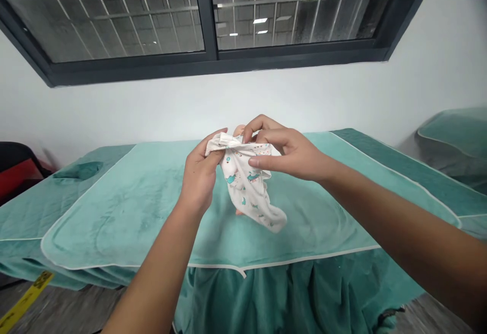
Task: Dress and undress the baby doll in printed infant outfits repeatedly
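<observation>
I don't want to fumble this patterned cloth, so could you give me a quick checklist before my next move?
1. Left hand gripping the patterned cloth: ok, it pinches the upper left part.
2. Right hand holding firmly: cannot tell; its fingers are at the cloth's upper right.
3. Cloth smooth: not ok, its top is bunched and folded.
4. Skin-toned object behind the cloth in full view: not ok, mostly hidden.
5. Light green mat spread out below: ok, though slightly wrinkled.

The printed baby garment point(247, 187) mostly hides a peach-coloured object point(239, 130) behind it; the top edge crops the barred window point(207, 24)
</observation>
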Demonstrator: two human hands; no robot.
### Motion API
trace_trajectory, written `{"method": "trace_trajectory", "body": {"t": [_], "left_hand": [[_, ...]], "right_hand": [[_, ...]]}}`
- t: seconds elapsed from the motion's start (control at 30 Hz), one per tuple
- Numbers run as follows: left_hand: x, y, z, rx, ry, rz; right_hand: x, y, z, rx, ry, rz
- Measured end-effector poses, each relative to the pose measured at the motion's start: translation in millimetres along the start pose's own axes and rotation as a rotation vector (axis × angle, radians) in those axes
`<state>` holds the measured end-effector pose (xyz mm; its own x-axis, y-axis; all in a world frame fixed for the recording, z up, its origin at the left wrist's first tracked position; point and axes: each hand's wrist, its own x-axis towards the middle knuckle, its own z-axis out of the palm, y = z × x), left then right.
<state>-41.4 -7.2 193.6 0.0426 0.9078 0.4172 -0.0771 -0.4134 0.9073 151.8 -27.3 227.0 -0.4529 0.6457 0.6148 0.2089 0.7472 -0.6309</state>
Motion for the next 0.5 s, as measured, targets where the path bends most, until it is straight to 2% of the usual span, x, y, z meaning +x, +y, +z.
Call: {"method": "trace_trajectory", "body": {"t": [0.07, 0.13, 0.23, 0.37, 0.43, 0.5], "left_hand": [[-2.3, 6.2, 2.5, -0.029, 0.005, 0.036], [-7.0, 16.0, 4.9, -0.003, 0.008, 0.142], [-15.0, 31.7, 8.8, 0.078, -0.071, 0.241], [-16.5, 36.2, 10.0, 0.186, -0.208, 0.121], [-11.4, 30.0, 6.1, 0.176, -0.18, 0.045], [-4.0, 21.1, 0.0, 0.095, -0.063, 0.039]], "right_hand": [[2.3, -2.6, 2.6, 0.081, 0.078, 0.077], [5.1, -2.0, 7.6, 0.106, 0.155, 0.154], [9.2, -0.6, 16.3, 0.147, 0.218, 0.189], [11.5, 0.3, 18.6, 0.245, 0.272, 0.211], [10.3, 5.3, 12.1, 0.228, 0.213, 0.246], [7.6, 14.6, 2.6, 0.172, -0.009, 0.331]]}}
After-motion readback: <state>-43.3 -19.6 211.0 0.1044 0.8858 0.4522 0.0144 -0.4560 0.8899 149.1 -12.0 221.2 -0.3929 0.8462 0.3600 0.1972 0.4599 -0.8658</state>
